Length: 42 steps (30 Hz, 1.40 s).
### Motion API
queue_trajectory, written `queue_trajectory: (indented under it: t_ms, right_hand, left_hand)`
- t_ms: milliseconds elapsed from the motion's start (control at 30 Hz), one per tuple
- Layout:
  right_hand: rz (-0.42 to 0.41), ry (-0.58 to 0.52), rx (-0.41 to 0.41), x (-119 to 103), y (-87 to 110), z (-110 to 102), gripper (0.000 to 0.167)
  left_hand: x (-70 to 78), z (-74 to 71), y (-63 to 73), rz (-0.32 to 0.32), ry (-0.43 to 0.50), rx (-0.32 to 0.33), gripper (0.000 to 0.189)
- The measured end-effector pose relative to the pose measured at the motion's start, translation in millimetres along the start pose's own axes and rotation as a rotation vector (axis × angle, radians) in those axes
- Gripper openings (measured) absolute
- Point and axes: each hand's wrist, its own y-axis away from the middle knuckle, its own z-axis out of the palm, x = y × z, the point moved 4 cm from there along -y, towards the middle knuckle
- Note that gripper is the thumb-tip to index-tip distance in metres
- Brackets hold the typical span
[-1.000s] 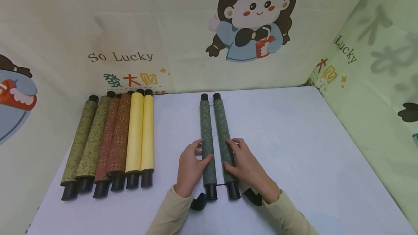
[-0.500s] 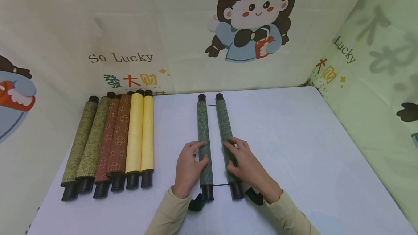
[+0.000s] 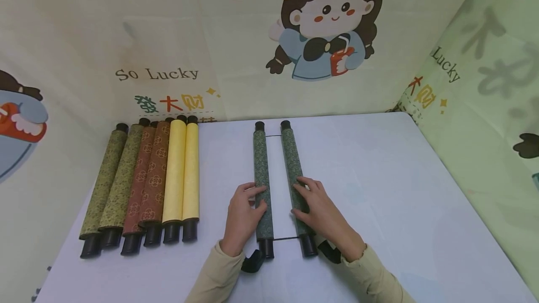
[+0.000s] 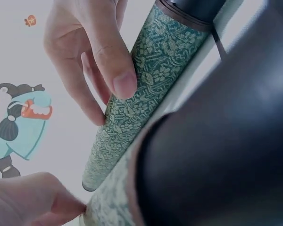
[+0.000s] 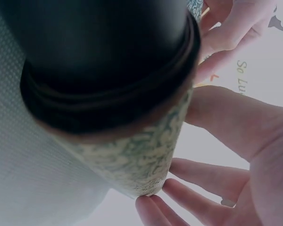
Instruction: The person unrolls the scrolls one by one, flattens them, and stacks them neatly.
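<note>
A green patterned scroll with black knobs lies partly unrolled mid-table. Its left roll and right roll stand apart, with a narrow white strip and dark edge lines between them. My left hand holds the left roll, thumb on its right side and fingers reaching over from the left. My right hand spans the right roll, its thumb on the inner side. In the left wrist view, that right hand shows across the gap, thumb against the green roll. A black knob fills much of this view.
Several rolls lie side by side at the left of the white table: olive ones, reddish-brown ones and yellow ones. Printed cloth hangs behind and at the sides. Black bands sit at my wrists.
The two green rolls have moved apart, the left one leftward and the right one rightward. My hands have gone with them, and the gap between the rolls has widened.
</note>
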Motion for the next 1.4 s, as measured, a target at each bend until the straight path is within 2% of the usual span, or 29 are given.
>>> queue_trajectory:
  t_ms: [333,667,900,1133,1400]
  right_hand:
    - [0.026,-0.027,0.008,5.1,3.6,-2.6,0.058]
    - [0.049,-0.069,-0.021,10.0,7.5,-6.0,0.058]
    - [0.015,-0.065,0.009,15.7,9.2,-8.0,0.057]
    - [0.032,-0.076,-0.024,20.7,10.7,-9.1,0.056]
    - [0.024,-0.043,0.000,22.2,12.0,-9.6,0.052]
  left_hand:
    - [-3.3,-2.1,1.5,-0.010,0.006,-0.008,0.040]
    - [-8.9,-6.9,2.5,-0.089,0.060,-0.019,0.044]
    - [-11.8,-10.3,3.1,-0.079,0.082,-0.032,0.044]
    - [-14.8,-11.9,3.6,-0.059,0.101,-0.040,0.041]
    - [-18.7,-14.2,3.2,-0.090,0.102,-0.041,0.042]
